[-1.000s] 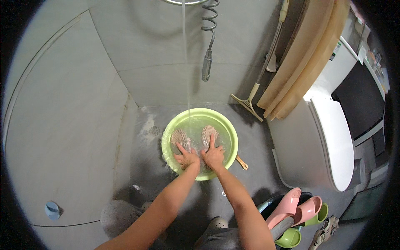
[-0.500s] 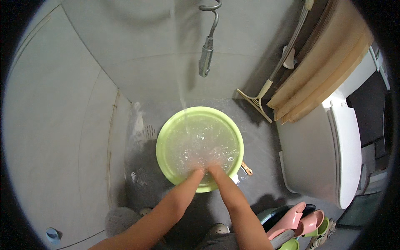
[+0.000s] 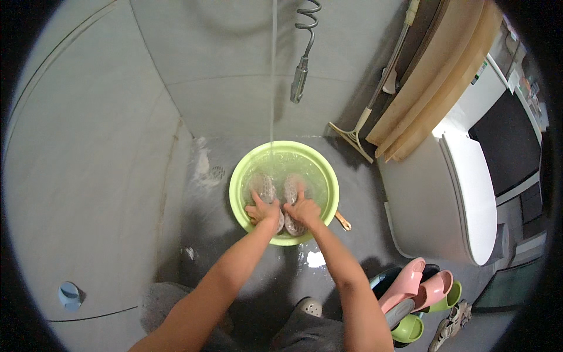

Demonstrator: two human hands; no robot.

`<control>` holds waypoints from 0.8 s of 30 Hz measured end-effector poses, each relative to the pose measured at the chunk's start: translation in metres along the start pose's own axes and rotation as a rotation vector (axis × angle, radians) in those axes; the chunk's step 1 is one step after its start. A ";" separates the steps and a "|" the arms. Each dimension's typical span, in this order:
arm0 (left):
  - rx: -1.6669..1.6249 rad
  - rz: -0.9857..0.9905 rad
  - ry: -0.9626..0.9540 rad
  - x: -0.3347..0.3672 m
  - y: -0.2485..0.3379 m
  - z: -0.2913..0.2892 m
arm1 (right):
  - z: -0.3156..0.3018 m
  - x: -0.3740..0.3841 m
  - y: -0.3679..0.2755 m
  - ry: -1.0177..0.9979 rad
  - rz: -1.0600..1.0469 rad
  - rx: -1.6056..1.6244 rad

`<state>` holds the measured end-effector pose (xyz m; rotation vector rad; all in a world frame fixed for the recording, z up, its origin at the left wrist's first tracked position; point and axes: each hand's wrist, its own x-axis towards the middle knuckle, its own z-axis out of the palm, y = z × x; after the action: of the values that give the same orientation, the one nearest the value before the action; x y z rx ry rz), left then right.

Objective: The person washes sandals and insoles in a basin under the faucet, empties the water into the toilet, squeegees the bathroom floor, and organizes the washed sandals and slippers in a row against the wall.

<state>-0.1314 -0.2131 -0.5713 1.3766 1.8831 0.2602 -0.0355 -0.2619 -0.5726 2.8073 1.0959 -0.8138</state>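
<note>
A round light-green basin (image 3: 236, 196) of water stands on the grey floor. Inside it are two pale, textured shoes, side by side with their toes pointing away from me; they look sole-up. My left hand (image 3: 262, 211) grips the left shoe (image 3: 267, 186) around its middle, fingers spread along it. The right shoe (image 3: 291, 185) is gripped likewise by my right hand (image 3: 303, 211). A thin stream of water (image 3: 272, 82) falls into the far side of the basin. Parts of both shoes are hidden beneath my hands.
A brush's wooden handle (image 3: 343, 221) sticks out right of the basin. Beyond are a floor squeegee (image 3: 355, 138), a tan curtain (image 3: 434, 88) and a white toilet (image 3: 469, 199). Pink slippers (image 3: 404, 284) and other footwear lie at lower right. A drain (image 3: 217, 172) is to the left.
My hands, earlier submerged in churning water, are now higher, with both shoes showing in their grip. The water looks calmer. The view has shifted slightly.
</note>
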 end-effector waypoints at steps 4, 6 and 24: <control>-0.711 -0.125 -0.255 0.081 -0.048 0.017 | 0.005 0.007 0.003 -0.169 -0.147 0.565; -0.904 -0.130 -0.377 0.055 -0.037 0.030 | 0.014 0.021 0.035 -0.053 -0.230 0.757; 0.228 0.143 -0.179 0.015 -0.025 0.149 | 0.060 0.057 0.086 -0.046 -0.021 -0.046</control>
<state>-0.0494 -0.2498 -0.6932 1.6335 1.7080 -0.0094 0.0266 -0.3034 -0.6656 2.7297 1.1250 -0.8392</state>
